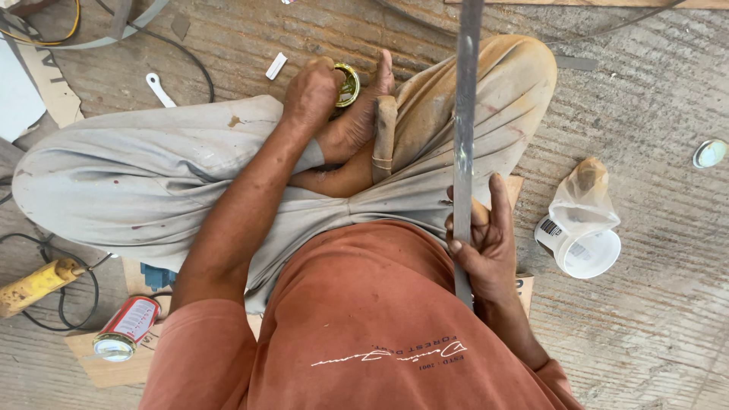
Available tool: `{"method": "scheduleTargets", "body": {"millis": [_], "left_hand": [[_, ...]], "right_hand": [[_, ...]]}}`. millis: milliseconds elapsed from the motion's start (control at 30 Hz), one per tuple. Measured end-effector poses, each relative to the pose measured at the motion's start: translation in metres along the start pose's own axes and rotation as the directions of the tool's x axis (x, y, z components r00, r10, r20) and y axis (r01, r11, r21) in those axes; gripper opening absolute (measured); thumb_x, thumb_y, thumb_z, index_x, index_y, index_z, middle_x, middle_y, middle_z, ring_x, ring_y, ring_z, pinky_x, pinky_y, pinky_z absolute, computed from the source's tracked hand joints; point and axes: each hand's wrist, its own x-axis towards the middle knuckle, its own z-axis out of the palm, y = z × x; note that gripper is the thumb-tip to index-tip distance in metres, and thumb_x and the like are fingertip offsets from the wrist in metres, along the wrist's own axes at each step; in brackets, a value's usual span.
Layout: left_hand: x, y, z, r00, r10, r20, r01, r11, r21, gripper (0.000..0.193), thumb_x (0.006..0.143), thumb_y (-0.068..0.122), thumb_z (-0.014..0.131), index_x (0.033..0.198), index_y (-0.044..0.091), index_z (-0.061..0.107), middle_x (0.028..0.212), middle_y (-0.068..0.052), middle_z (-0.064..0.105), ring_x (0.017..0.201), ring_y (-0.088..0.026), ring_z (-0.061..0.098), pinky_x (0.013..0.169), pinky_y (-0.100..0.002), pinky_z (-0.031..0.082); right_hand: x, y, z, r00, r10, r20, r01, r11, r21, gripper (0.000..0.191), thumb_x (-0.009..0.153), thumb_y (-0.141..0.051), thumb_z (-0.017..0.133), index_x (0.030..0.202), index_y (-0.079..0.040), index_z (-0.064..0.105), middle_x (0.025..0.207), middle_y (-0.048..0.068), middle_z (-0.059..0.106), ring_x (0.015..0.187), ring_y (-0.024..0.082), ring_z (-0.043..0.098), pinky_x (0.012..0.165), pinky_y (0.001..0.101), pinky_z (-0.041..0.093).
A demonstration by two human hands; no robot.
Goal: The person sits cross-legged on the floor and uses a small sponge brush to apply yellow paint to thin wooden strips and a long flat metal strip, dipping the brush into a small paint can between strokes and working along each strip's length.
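Left hand is closed around a small round gold tin, which is pressed against the bare foot of the crossed legs. Right hand is clamped on a long flat metal strip, held upright beside the knee and running out of the top of the view. For the step to be done well, it is judged that the tin should be kept braced on the foot and the strip gripped firmly so it does not swing. On the concrete floor, a white plastic cup is seen to the right, a red can and a yellow-handled tool to the left.
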Motion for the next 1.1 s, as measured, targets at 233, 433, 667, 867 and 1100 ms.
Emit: {"method": "scheduleTargets", "body": {"millis": [233,433,667,867,1100], "left_hand": [[0.002,-0.01,0.018,0.996,0.083,-0.013,-0.082,0.993,0.08,0.005,0.087,0.004,0.069,0.085,0.006,0.074,0.089,-0.015,0.068,0.084,-0.032,0.069,0.071,-0.046,0.057],[0.005,-0.004,0.005,0.978,-0.098,0.183,0.107,0.994,-0.038,0.014,0.082,0.006,0.072,0.093,0.011,0.08,0.092,-0.018,0.074,0.086,-0.037,0.07,0.076,-0.05,0.056],[0.005,-0.009,-0.01,0.935,-0.327,0.139,0.355,0.873,-0.335,0.005,0.086,0.012,0.08,0.091,0.011,0.08,0.091,-0.007,0.079,0.08,-0.02,0.074,0.078,-0.039,0.059],[-0.003,-0.017,-0.035,0.823,-0.552,0.133,0.535,0.675,-0.509,0.012,0.087,0.012,0.081,0.098,0.01,0.076,0.089,-0.008,0.078,0.075,-0.013,0.073,0.07,-0.031,0.061],[-0.005,-0.018,-0.066,0.777,-0.621,0.097,0.489,0.5,-0.715,0.011,0.086,0.006,0.081,0.095,0.011,0.077,0.089,-0.002,0.075,0.075,-0.007,0.069,0.065,-0.021,0.062]], "right_hand": [[0.021,0.007,-0.005,0.999,0.0,0.032,0.0,1.0,0.006,0.11,0.085,0.012,0.067,0.173,-0.013,0.004,0.146,0.02,0.056,0.109,0.015,0.063,0.087,0.0248,0.056],[0.029,0.007,-0.007,1.0,-0.002,0.016,0.001,1.0,0.01,0.11,0.085,0.011,0.068,0.172,-0.013,0.006,0.147,0.018,0.056,0.11,0.014,0.063,0.087,0.0238,0.056],[0.035,0.008,-0.005,0.999,-0.031,0.035,0.032,0.999,-0.017,0.108,0.086,0.014,0.066,0.172,-0.013,0.007,0.148,0.018,0.055,0.108,0.013,0.063,0.086,0.0235,0.056],[0.042,0.011,-0.003,0.999,-0.024,0.047,0.027,0.998,-0.057,0.107,0.087,0.015,0.065,0.173,-0.012,0.006,0.146,0.021,0.055,0.108,0.013,0.063,0.086,0.0232,0.056],[0.05,0.016,0.002,0.997,0.044,0.067,-0.042,0.999,-0.029,0.104,0.088,0.011,0.066,0.17,-0.01,0.006,0.157,0.024,0.049,0.112,0.013,0.065,0.088,0.0238,0.057]]}}
